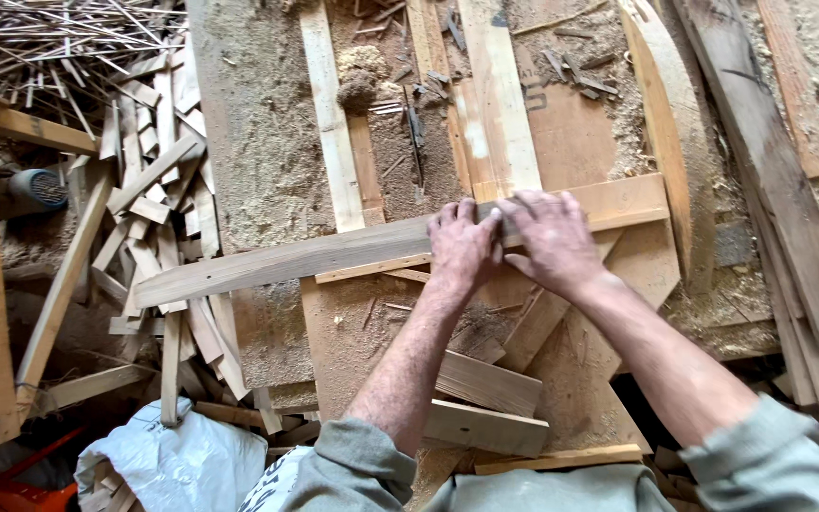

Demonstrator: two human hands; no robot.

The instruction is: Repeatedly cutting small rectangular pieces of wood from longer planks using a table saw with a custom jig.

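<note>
Your left hand [464, 248] and right hand [554, 242] sit side by side, palms down, on one long wooden slat [296, 258]. Both forearms come up from the bottom edge, grey-green sleeves pushed to the elbow, and converge at the wrists.

Left hand: fingers together, laid flat over the slat, tips at its far edge. Right hand: fingers slightly spread and curled at the tips over the far edge, thumb tucked next to your left hand. Neither hand is wrapped around the slat; both press flat on top. Thumbs hidden enough that I can't tell whether they hook the near edge.

The slat runs out long to the left of your fingers, tilted down toward the scrap heap [158, 190]. Grey, weathered, rough-sawn face, straight edges.

Directly under your fingers, a paler, cleaner board [629, 201] lies almost parallel and continues right of them. Below your palms is a flat brown plywood sheet [353, 332], dusty, with short pale offcuts [485, 384] on it near your wrists.

Beyond your fingertips: two pale narrow strips [329, 114] running away from you and sawdust [258, 142] caked thick on the bench. Far right of your fingers, dark rough planks [770, 161]. Far left, the heap of thin splintery sticks, plus a white plastic sack [177, 460] near your left elbow.
</note>
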